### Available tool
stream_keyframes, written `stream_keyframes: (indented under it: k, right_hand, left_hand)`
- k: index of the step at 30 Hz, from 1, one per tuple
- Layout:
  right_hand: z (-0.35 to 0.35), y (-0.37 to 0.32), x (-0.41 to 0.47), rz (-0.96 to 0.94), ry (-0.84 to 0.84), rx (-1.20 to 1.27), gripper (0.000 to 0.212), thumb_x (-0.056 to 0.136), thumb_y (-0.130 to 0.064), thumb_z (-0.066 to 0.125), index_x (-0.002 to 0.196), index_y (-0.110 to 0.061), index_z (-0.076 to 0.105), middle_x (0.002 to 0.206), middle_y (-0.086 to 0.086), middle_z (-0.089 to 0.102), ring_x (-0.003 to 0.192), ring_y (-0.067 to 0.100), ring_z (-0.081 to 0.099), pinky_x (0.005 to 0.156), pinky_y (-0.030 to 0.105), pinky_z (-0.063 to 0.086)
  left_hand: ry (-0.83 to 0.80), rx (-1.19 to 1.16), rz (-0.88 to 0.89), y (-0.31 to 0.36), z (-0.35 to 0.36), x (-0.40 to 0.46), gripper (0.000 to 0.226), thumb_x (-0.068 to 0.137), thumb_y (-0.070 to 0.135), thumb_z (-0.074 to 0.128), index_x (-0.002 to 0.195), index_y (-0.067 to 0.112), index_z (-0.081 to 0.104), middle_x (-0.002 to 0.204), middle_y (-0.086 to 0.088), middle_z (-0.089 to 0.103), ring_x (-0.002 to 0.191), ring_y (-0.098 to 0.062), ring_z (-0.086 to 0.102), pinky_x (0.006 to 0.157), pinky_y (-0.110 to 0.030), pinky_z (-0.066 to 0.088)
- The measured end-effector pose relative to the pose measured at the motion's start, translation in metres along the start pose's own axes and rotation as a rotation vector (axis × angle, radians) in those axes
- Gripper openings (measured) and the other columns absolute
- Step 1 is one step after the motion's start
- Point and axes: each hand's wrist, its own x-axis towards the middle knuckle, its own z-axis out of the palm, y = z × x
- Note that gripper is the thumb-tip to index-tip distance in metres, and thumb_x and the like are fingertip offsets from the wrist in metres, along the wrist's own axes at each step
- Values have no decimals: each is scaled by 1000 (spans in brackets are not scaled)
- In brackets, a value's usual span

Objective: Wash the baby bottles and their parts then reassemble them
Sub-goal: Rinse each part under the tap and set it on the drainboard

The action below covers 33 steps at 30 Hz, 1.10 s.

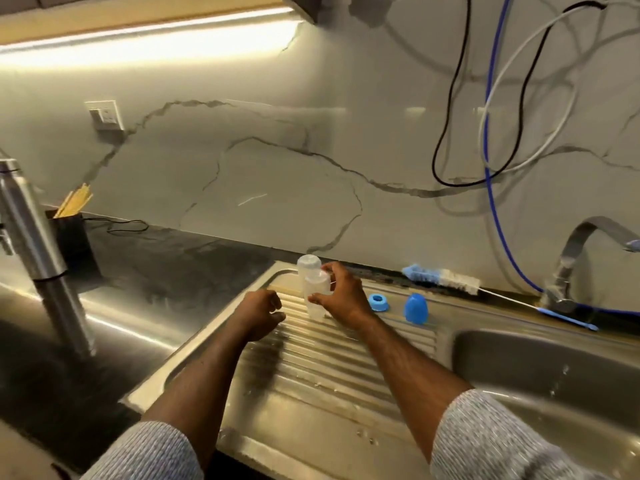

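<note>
Steel drainboard, right hand grasping clear bottle near back edge, left hand clenched, empty.

A warm light strip glares top left; its reflection streaks the counter; edges bend; everything slightly soft.

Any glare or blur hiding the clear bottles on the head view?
Head view: under-cabinet strip light is blown out; glare streaks the drainboard; wide-angle bends the edges; the clear bottle in the right hand is soft and pale against steel.
</note>
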Motion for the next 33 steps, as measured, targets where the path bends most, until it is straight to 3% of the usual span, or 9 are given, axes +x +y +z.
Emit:
stream_keyframes:
  k: [8, 17, 22, 27, 30, 33]
  right_hand:
    - [54, -31, 19, 36, -68, 68, 69, 75, -24, 88, 132, -20, 50, 133, 10, 59, 116, 25, 60, 95, 38, 54]
    - [54, -25, 13, 85, -100, 36, 76, 76, -22, 87, 138, -21, 42, 134, 10, 58, 119, 25, 58, 96, 38, 54]
    - [38, -16, 4, 118, -107, 46, 79, 72, -16, 90, 137, -23, 44, 127, 5, 58, 115, 21, 57, 97, 37, 52]
    - [2, 23, -28, 113, -18, 25, 57, 73, -7, 85, 117, -26, 55, 108, -3, 59, 98, 11, 58, 80, 23, 52]
    - [-35, 54, -51, 130, 5, -2, 39, 77, -5, 81, 100, -27, 59, 100, -5, 62, 90, 7, 59, 73, 13, 47]
    - [-82, 85, -74, 189, 58, -28, 28, 79, -5, 78, 89, -28, 64, 96, -4, 67, 88, 9, 63, 72, 13, 46]
  left_hand:
    - [39, 18, -39, -42, -8, -1, 17, 94, 15, 68, 110, 12, 72, 113, -9, 70, 100, -21, 66, 92, -35, 56]
    - [26, 6, -2, -41, -3, -8, 22, 93, 16, 71, 115, 12, 69, 114, -4, 68, 99, -15, 64, 90, -30, 55]
    - [92, -75, 35, -26, -2, -17, 11, 92, 10, 71, 101, 15, 74, 101, -2, 73, 89, -10, 67, 85, -29, 59]
    - [197, -175, 57, 10, 19, -29, 9, 89, 11, 73, 92, 18, 77, 87, 5, 72, 78, -3, 64, 69, -20, 51]
    - [157, -223, 126, 48, 36, -32, 7, 90, 11, 72, 93, 15, 77, 88, 1, 74, 81, -9, 67, 75, -27, 56]
    - [112, -236, 200, 101, 56, -27, 9, 91, 11, 70, 95, 12, 78, 91, -3, 75, 83, -13, 68, 82, -32, 58]
